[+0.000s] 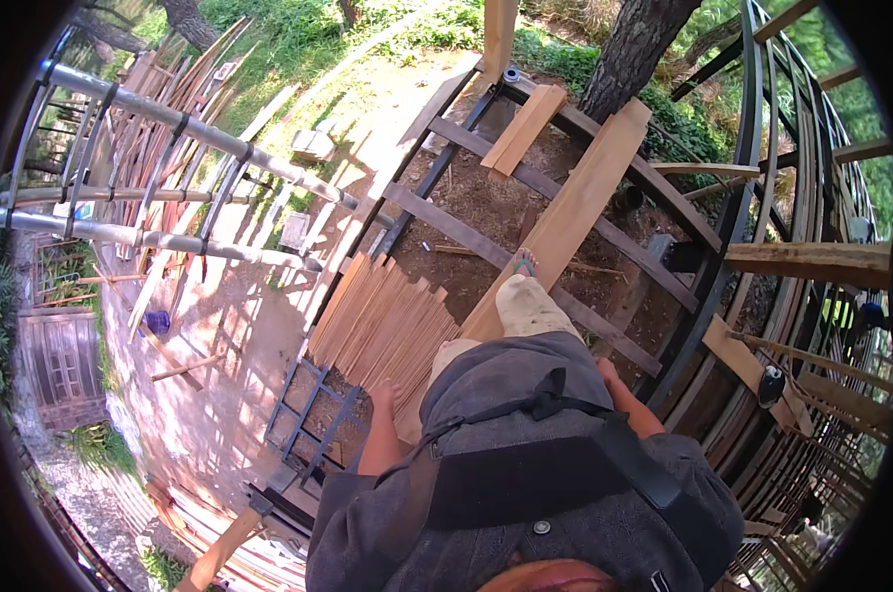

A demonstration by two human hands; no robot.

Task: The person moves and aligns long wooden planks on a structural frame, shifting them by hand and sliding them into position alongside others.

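My left hand (385, 395) hangs low at my left side, beside the near end of a stack of narrow wooden slats (382, 321). Its fingers look loosely apart and nothing shows in them; I cannot tell if they touch the slats. My right hand (605, 369) is down at my right hip, with its fingers mostly hidden by my clothing. Ahead of me a long, wide plank (590, 183) lies across dark joists (446, 228). My sandalled foot (524, 262) rests on it. Further ahead lies a shorter board (527, 130).
Gaps between the joists open onto the ground (481, 197) below. A dark metal ladder-like frame (313, 414) stands left of the slats. Metal pipes (210, 128) cross at the left. A tree trunk (639, 54) rises ahead, and a wooden beam (812, 262) juts in from the right.
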